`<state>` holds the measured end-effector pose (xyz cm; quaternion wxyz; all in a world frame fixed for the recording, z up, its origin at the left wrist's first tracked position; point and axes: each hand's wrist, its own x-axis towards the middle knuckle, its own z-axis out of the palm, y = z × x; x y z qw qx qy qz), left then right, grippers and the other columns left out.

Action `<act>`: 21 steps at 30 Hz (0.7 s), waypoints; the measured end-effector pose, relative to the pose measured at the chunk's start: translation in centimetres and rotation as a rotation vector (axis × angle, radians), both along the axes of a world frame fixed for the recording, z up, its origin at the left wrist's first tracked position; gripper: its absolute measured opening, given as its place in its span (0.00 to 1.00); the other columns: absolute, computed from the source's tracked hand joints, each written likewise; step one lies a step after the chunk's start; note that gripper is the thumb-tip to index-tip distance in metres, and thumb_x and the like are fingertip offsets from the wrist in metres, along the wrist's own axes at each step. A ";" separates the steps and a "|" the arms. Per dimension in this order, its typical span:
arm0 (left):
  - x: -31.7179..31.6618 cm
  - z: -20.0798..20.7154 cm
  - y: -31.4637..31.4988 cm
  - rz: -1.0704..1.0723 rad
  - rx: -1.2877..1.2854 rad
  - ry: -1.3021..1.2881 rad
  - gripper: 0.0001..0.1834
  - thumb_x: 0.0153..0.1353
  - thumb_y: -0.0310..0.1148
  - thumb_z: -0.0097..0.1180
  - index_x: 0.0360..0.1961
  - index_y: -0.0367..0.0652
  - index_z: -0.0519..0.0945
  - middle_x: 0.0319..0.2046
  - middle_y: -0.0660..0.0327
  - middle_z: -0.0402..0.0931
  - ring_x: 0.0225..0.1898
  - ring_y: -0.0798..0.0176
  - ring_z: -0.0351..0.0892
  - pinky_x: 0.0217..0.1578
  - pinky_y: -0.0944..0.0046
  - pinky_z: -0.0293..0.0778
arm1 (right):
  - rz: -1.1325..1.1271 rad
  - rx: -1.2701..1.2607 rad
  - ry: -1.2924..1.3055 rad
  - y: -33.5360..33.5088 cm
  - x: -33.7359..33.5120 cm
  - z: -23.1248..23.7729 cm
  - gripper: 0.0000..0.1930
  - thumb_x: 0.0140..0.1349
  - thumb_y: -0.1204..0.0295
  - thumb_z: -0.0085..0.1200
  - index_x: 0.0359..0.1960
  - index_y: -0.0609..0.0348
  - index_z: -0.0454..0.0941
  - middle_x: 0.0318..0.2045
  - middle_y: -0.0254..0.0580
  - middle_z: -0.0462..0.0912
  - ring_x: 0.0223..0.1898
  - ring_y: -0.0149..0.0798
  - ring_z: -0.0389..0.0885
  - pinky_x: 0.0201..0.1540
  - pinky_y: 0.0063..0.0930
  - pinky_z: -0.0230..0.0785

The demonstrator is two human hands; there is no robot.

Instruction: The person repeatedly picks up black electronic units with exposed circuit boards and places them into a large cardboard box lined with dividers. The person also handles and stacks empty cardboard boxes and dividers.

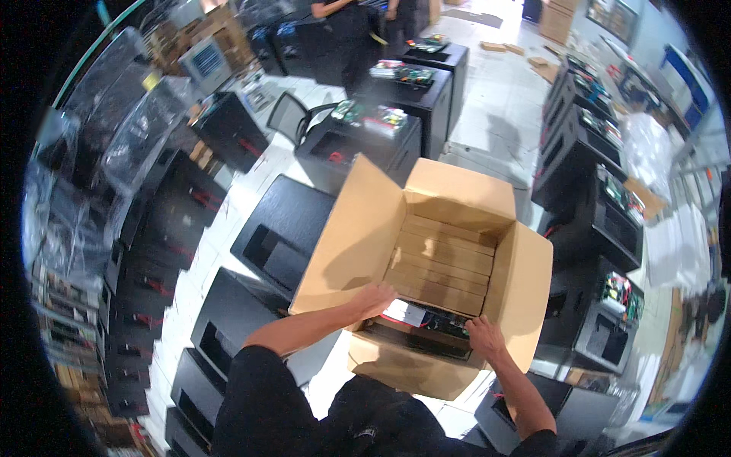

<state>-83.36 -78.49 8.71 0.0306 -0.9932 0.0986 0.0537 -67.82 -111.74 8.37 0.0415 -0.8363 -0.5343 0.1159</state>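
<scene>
A large open cardboard box (520, 286) stands in front of me with its flaps folded outward. Several brown cardboard cartons (438, 263) lie side by side in its far part. In the near part sits a dark electronic unit (442, 323) with a white plate and red wire showing. My left hand (375, 298) is closed at the unit's left end, palm down. My right hand (485, 337) grips at its right end, beside the box's right wall. The fingertips of both hands are partly hidden.
Black cabinets (282, 228) stand on the left, with more in a row on the right (586, 167). Circuit boards (624, 295) rest on some of them. An office chair (293, 118) and plastic-wrapped goods (137, 137) are farther off. Another person (354, 38) stands at the back.
</scene>
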 end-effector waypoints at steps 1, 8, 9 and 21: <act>0.3 1.9 0.3 -0.026 0.019 0.004 0.07 0.57 0.33 0.48 0.35 0.45 0.75 0.32 0.60 0.72 0.39 0.60 0.75 0.33 0.62 0.72 | -0.019 0.014 -0.002 -0.6 -0.1 0.9 0.07 0.58 0.70 0.47 0.36 0.54 0.75 0.36 0.41 0.77 0.42 0.45 0.77 0.35 0.41 0.74; 0.7 20.6 -0.3 0.066 -0.336 -0.240 0.04 0.52 0.30 0.55 0.27 0.42 0.76 0.32 0.56 0.73 0.37 0.51 0.74 0.39 0.56 0.71 | -0.237 0.256 0.193 -4.5 -0.8 17.9 0.08 0.64 0.63 0.46 0.34 0.52 0.70 0.31 0.42 0.75 0.33 0.46 0.78 0.30 0.42 0.71; 1.7 22.4 -0.5 0.035 -0.417 -0.324 0.05 0.56 0.29 0.54 0.26 0.40 0.74 0.31 0.56 0.71 0.35 0.53 0.73 0.37 0.56 0.71 | -0.280 0.334 0.266 -4.8 -0.6 19.7 0.10 0.65 0.61 0.46 0.33 0.53 0.71 0.28 0.44 0.75 0.32 0.48 0.78 0.30 0.43 0.69; 6.2 12.3 -13.6 0.860 -1.881 0.752 0.26 0.68 0.52 0.40 0.50 0.39 0.75 0.42 0.56 0.79 0.39 0.61 0.80 0.44 0.60 0.76 | -1.043 0.286 0.830 -20.2 -7.3 21.0 0.19 0.63 0.56 0.48 0.34 0.62 0.80 0.27 0.44 0.79 0.33 0.35 0.74 0.40 0.33 0.65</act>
